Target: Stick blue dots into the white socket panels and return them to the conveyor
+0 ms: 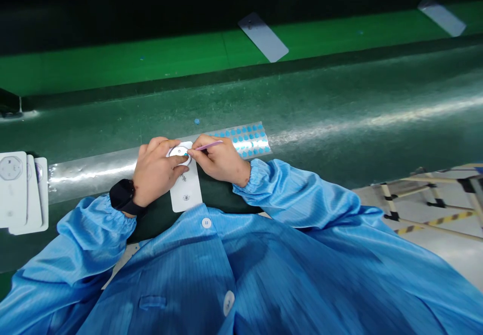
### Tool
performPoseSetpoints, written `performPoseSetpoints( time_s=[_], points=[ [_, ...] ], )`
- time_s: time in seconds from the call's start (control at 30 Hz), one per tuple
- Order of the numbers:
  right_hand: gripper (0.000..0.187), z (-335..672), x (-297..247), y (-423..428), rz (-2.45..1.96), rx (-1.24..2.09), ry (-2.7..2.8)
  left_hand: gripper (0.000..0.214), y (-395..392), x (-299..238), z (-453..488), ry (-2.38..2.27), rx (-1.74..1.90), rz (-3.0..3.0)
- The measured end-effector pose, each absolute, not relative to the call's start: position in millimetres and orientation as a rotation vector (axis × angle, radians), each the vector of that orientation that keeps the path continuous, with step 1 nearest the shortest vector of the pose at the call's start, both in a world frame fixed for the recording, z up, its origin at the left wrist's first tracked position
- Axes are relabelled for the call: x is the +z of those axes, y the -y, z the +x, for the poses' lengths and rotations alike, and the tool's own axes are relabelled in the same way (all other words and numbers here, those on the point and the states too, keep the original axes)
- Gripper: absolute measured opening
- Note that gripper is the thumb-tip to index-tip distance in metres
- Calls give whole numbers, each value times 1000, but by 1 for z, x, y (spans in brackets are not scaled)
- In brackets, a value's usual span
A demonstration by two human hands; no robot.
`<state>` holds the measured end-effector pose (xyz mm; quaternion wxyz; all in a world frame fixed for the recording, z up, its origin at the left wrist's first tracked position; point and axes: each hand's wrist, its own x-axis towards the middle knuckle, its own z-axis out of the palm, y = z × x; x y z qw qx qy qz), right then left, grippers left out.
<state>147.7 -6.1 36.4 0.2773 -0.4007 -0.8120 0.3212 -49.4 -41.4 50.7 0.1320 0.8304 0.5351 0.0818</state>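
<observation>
A white rectangular panel (pixel 186 189) with rounded corners lies on the green bench in front of me. An octagonal outlined part (pixel 179 151) is at its far end, and small dark marks are nearer to me. My left hand (pixel 157 170), with a black watch on the wrist, holds the panel's left side, its index finger and thumb reaching over the octagon. My right hand (pixel 222 160) pinches a thin pink stick-like tool (pixel 210 145). Its fingertips are at the octagon's right edge, where a small blue spot shows. What the tool's tip touches is partly hidden.
A clear sheet of blue round stickers (pixel 249 139) lies beyond my right hand, its strip running left under the panel. Several white panels (pixel 13 189) are stacked at far left. Two more panels, one right of centre (pixel 264 38), lie on the bright green strip. A loose blue dot (pixel 196 121) is nearby.
</observation>
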Motion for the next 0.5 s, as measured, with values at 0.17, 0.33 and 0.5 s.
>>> performPoseSetpoints(
  time_s=[0.17, 0.33, 0.5],
  points=[
    [18, 147, 35, 6, -1049, 868, 2176, 18, 41, 51, -49, -1565, 227, 2410],
    [19, 148, 35, 5, -1023, 841, 2169, 18, 41, 51, -49, -1570, 230, 2428],
    [18, 147, 35, 6, -1077, 876, 2179, 17, 41, 51, -49, -1569, 230, 2427]
  ],
)
